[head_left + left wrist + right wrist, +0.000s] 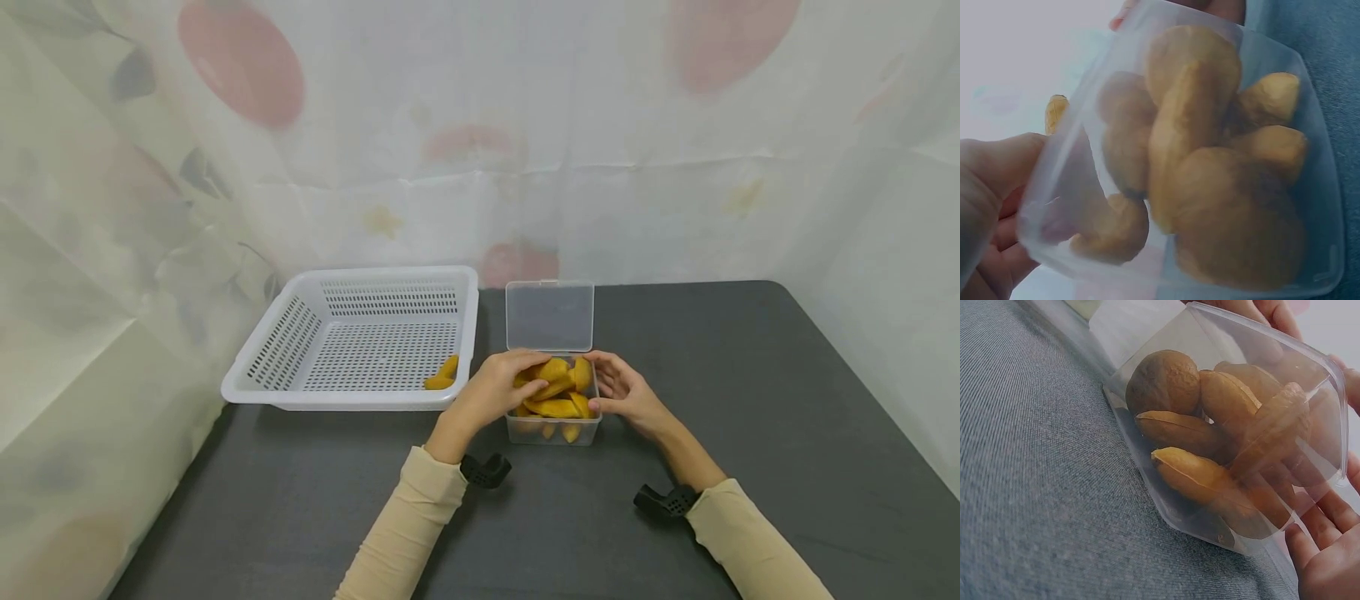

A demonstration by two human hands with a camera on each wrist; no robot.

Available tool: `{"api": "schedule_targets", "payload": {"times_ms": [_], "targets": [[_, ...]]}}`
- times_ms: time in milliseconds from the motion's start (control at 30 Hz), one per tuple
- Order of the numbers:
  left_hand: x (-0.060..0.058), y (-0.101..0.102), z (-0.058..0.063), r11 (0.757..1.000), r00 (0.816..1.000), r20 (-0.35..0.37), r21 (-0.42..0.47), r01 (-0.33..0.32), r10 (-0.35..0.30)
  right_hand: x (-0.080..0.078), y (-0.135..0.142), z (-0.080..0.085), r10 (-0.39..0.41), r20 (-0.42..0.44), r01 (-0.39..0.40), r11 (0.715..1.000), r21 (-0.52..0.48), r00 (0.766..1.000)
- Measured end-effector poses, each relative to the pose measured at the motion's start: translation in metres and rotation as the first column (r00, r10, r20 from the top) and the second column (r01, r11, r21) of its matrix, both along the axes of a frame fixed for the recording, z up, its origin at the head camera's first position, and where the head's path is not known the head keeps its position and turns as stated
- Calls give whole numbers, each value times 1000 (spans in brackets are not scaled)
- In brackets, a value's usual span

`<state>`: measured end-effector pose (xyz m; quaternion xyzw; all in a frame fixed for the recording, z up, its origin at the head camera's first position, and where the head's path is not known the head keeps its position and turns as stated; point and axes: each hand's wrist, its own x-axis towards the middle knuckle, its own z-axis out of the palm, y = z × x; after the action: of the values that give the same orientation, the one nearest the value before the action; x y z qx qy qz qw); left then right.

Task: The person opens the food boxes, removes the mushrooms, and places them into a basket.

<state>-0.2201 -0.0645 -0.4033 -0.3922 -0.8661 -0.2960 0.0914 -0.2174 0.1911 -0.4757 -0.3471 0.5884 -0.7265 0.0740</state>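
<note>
A clear plastic box stands on the dark table, heaped with yellow-brown mushrooms. Over its left side reaches my left hand, thumb and fingertips closed about a mushroom at the top of the heap. My right hand rests on the box's right side, its relaxed fingers spread along the rim and the thumb near the front corner. The box's hinged lid is tilted back, raised behind the box. Seen through the cloudy walls, several mushrooms lie low in the box.
To the left stands a white slotted basket, with a couple of mushrooms in its front right corner. A patterned curtain hangs behind the dark table and along the left side. Each wrist carries a black camera mount.
</note>
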Motion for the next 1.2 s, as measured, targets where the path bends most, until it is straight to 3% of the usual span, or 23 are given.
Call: {"api": "schedule_targets", "payload": {"times_ms": [467, 833, 1200], "targets": [[5, -5, 9, 996, 998, -67, 89, 23, -17, 2, -1, -2, -7, -16, 7, 1000, 6, 1000], [9, -22, 20, 993, 988, -144, 112, -38, 54, 3, -5, 2, -98, -70, 96, 995, -33, 993], [5, -40, 24, 983, 990, -109, 170, -65, 84, 2, -7, 0, -167, -93, 167, 986, -4, 982]]}}
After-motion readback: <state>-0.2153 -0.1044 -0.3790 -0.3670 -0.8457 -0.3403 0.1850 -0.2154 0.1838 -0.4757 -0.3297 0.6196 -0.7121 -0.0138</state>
